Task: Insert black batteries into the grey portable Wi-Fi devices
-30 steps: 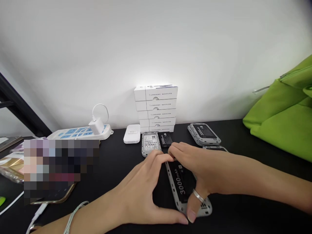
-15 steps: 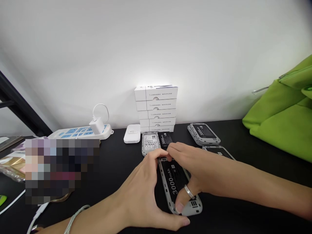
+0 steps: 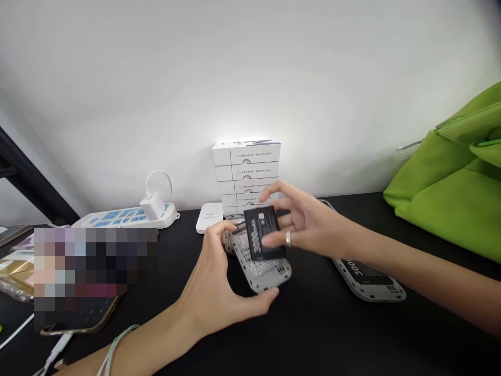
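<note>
My left hand (image 3: 215, 287) holds a grey rounded device casing (image 3: 270, 281) by its two ends, index finger at the far end and thumb at the near edge. The open back of this casing shows a bay with a printed label. Between thumb and fingers of my right hand (image 3: 297, 222) is a black battery (image 3: 264, 235), tilted over the bay and partly covering it. Another casing with a black 3000 battery inside (image 3: 368, 284) lies to the right, partly hidden under my right forearm.
White boxes (image 3: 250, 172) are stacked against the wall, beside several white covers (image 3: 209, 216). On the left are a power strip (image 3: 125, 216) with a white charger (image 3: 152, 205), a phone (image 3: 84, 316) and cables. A green bag (image 3: 450, 183) leans at the right.
The casing with its battery that was between my hands now lies to the right. My left hand has taken up another casing, and my right hand has lifted a loose battery over it.
</note>
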A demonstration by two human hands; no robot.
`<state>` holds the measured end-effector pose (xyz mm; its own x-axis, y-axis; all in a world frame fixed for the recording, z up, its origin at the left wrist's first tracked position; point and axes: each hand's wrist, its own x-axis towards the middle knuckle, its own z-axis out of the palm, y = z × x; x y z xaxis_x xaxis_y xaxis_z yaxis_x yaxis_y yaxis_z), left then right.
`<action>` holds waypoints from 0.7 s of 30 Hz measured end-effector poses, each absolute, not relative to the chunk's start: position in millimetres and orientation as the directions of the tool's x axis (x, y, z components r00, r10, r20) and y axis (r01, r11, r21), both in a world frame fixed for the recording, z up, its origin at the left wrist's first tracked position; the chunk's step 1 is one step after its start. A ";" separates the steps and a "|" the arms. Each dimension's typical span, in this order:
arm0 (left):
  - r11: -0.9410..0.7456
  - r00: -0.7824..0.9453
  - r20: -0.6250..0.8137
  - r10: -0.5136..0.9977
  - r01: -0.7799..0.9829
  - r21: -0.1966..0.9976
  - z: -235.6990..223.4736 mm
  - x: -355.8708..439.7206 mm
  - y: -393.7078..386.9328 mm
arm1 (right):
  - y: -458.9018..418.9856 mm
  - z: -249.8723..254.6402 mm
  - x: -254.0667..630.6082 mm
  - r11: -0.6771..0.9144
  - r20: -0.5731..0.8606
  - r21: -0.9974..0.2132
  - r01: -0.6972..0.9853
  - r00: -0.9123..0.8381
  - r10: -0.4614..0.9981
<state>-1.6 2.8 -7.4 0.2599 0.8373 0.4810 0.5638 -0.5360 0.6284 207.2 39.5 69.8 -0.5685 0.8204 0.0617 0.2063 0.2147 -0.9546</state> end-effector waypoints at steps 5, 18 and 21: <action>-0.336 0.131 0.347 0.929 0.694 0.637 -6.2 -3.6 9.2 | 80.5 43.2 224.7 0.162 0.010 -0.893 0.420 -0.341 0.940; -0.291 0.188 0.228 0.955 0.740 0.607 -14.8 -8.1 18.2 | 86.5 15.4 226.9 0.611 0.138 -0.367 0.701 -0.609 0.781; -0.305 0.203 0.233 0.951 0.732 0.609 -16.1 -8.9 18.6 | 87.0 10.7 227.2 0.637 0.161 -0.350 0.687 -0.626 0.763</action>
<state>-8.9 18.6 -16.1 0.2026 0.9511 0.2331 0.7322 -0.3052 0.6089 227.2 87.0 10.7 -0.6259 0.7631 0.1611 0.6868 0.6372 -0.3497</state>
